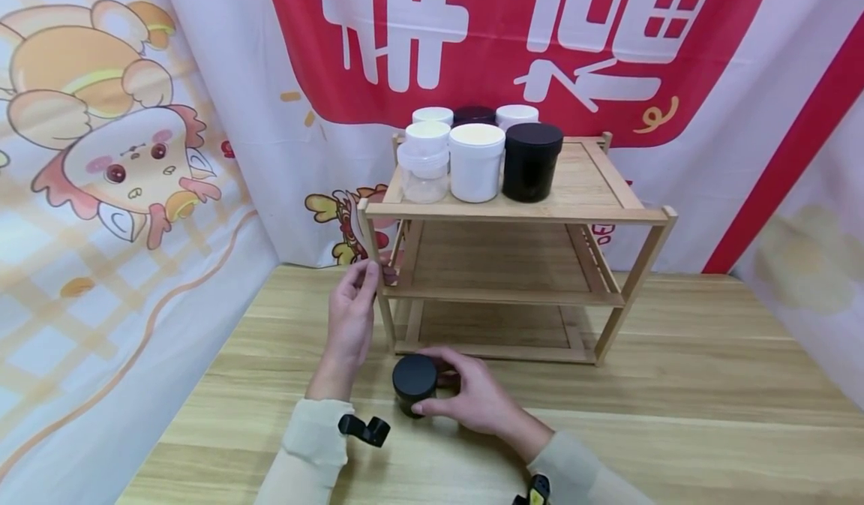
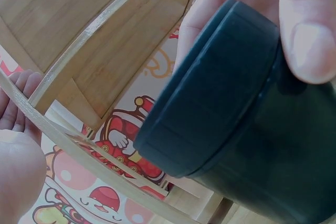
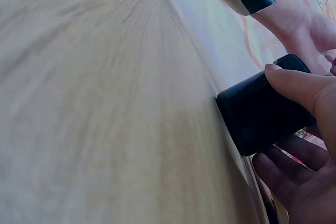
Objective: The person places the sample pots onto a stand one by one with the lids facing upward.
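Observation:
A small black jar (image 1: 415, 385) with a flat black lid is upright at the table, in front of the wooden shelf rack (image 1: 513, 212). My right hand (image 1: 472, 396) grips it from the right, thumb on the near side and fingers on the far side. Close up, the jar (image 2: 231, 103) fills much of the left wrist view. Its base (image 3: 233, 127) is at the tabletop in the right wrist view. My left hand (image 1: 352, 306) holds the rack's front left post (image 1: 371, 242), with fingers (image 2: 23, 93) showing past the wood.
On the top shelf stand a clear jar (image 1: 424, 178), a white jar (image 1: 476, 163) and a larger black jar (image 1: 532, 163), with more white and black jars behind. Two lower shelves (image 1: 499, 261) lie beneath. Printed cloth (image 1: 317, 160) hangs behind the table (image 1: 709, 385).

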`<state>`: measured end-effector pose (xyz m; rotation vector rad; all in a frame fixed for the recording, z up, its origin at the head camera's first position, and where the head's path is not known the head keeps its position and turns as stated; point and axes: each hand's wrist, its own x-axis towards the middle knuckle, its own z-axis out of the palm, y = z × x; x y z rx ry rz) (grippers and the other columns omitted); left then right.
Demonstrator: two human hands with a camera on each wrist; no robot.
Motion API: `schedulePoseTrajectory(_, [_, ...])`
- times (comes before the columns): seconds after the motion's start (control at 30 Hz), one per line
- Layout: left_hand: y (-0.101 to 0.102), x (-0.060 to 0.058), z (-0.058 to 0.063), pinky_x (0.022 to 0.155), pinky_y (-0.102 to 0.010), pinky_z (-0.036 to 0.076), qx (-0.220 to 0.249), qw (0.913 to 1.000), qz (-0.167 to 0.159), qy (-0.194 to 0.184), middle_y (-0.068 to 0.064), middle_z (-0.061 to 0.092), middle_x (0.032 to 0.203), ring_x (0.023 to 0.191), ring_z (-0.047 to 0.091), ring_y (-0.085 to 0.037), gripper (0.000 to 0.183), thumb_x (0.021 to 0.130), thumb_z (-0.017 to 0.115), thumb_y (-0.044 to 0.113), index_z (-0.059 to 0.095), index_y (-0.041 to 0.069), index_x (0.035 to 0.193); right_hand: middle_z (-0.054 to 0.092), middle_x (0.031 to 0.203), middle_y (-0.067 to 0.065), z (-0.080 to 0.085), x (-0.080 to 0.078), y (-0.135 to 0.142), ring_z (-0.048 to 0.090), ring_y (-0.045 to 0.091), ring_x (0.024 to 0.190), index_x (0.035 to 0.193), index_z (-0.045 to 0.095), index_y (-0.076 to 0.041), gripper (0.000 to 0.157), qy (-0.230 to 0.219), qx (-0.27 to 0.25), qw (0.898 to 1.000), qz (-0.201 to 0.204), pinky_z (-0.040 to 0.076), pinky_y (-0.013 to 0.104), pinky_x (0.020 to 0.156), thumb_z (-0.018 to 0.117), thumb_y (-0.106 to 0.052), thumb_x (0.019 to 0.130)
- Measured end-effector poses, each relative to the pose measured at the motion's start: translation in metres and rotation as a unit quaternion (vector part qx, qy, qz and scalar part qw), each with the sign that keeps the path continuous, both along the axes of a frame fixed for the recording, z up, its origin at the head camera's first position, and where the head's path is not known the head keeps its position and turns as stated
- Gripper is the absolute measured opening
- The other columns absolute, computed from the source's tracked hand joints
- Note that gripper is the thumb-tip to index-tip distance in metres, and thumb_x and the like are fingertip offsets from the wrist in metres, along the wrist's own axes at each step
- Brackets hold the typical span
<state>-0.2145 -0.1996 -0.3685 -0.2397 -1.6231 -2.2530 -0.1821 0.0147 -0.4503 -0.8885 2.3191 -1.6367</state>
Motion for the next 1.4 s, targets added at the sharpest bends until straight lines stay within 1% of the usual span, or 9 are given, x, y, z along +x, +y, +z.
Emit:
schedulePoseTrajectory(0.07, [0.0,0.0,0.001,0.113,-0.024,0.048,0.0,1.0,-0.001,0.001,-0.002,0.068,0.132,0.12,0.062,-0.015,0.016,0.114,0.055,0.023,0.068,0.016,0.121,0.075,0.132,0.002,0.0,0.0,0.0,0.072,0.021,0.117,0.142,0.065,-0.027,0.069,-0.005,0.0,1.0,-0.001,0.06,0.043,0.104,0.097,-0.027,0.081])
schedulePoseTrajectory(0.17, [0.001,0.0,0.001,0.114,-0.024,0.048,0.0,1.0,-0.002,0.003,0.002,0.069,0.129,0.12,0.062,-0.015,0.018,0.114,0.055,0.022,0.068,0.014,0.122,0.075,0.132,0.003,0.0,0.001,0.0,0.072,0.022,0.116,0.142,0.065,-0.027,0.068,-0.012,-0.005,1.0,-0.001,0.061,0.041,0.103,0.096,-0.026,0.082])
schedulePoseTrajectory(0.3, [0.0,-0.001,0.0,0.114,-0.024,0.047,0.0,1.0,-0.003,0.002,0.002,0.069,0.128,0.121,0.061,-0.015,0.018,0.114,0.054,0.022,0.068,0.014,0.122,0.074,0.134,0.004,-0.001,0.001,0.0,0.072,0.023,0.116,0.142,0.065,-0.027,0.068,-0.022,-0.01,1.0,0.0,0.061,0.038,0.101,0.096,-0.023,0.082])
schedulePoseTrajectory(0.47, [-0.001,-0.002,-0.002,0.113,-0.024,0.048,0.002,1.0,0.0,-0.004,0.0,0.068,0.128,0.121,0.06,-0.015,0.016,0.114,0.056,0.023,0.069,0.018,0.119,0.073,0.135,0.005,0.001,0.003,0.0,0.071,0.022,0.116,0.142,0.065,-0.026,0.067,-0.029,-0.011,1.0,0.0,0.061,0.036,0.1,0.096,-0.022,0.082])
schedulePoseTrajectory(0.73, [-0.001,-0.003,-0.003,0.109,-0.023,0.049,0.005,1.0,0.001,-0.007,-0.007,0.063,0.126,0.118,0.059,-0.015,0.014,0.113,0.057,0.023,0.07,0.018,0.116,0.073,0.135,0.008,0.001,0.004,0.003,0.072,0.023,0.115,0.142,0.065,-0.024,0.069,-0.025,-0.005,1.0,-0.005,0.062,0.042,0.1,0.096,-0.021,0.081])
schedulePoseTrajectory(0.9, [0.0,-0.004,-0.003,0.11,-0.023,0.049,0.005,1.0,0.002,0.0,-0.006,0.065,0.126,0.117,0.061,-0.015,0.014,0.113,0.056,0.022,0.07,0.019,0.116,0.073,0.136,0.009,0.004,0.004,0.007,0.072,0.026,0.115,0.143,0.066,-0.023,0.07,-0.02,-0.007,1.0,-0.004,0.063,0.045,0.101,0.097,-0.022,0.08])
schedulePoseTrajectory(1.07, [0.0,-0.003,-0.003,0.109,-0.023,0.05,0.007,1.0,0.0,-0.002,-0.002,0.065,0.121,0.116,0.06,-0.015,0.014,0.113,0.056,0.021,0.071,0.02,0.115,0.074,0.134,0.006,0.01,0.004,0.013,0.072,0.027,0.119,0.142,0.066,-0.025,0.069,-0.014,-0.002,1.0,-0.009,0.063,0.043,0.101,0.097,-0.025,0.08])
schedulePoseTrajectory(1.13, [0.0,-0.003,-0.003,0.109,-0.023,0.05,0.008,1.0,0.0,-0.004,-0.003,0.064,0.121,0.117,0.059,-0.015,0.015,0.113,0.056,0.021,0.071,0.02,0.114,0.075,0.133,0.006,0.014,0.004,0.016,0.071,0.028,0.12,0.142,0.066,-0.024,0.069,-0.008,-0.006,1.0,-0.015,0.063,0.044,0.1,0.097,-0.024,0.081])
schedulePoseTrajectory(1.4, [-0.001,-0.003,-0.002,0.112,-0.024,0.049,0.008,1.0,-0.005,0.0,-0.005,0.065,0.128,0.12,0.059,-0.016,0.015,0.114,0.056,0.022,0.07,0.019,0.116,0.076,0.131,0.007,0.04,0.002,0.032,0.073,0.025,0.114,0.142,0.066,-0.023,0.072,0.025,-0.015,0.998,-0.054,0.063,0.049,0.099,0.098,-0.024,0.078])
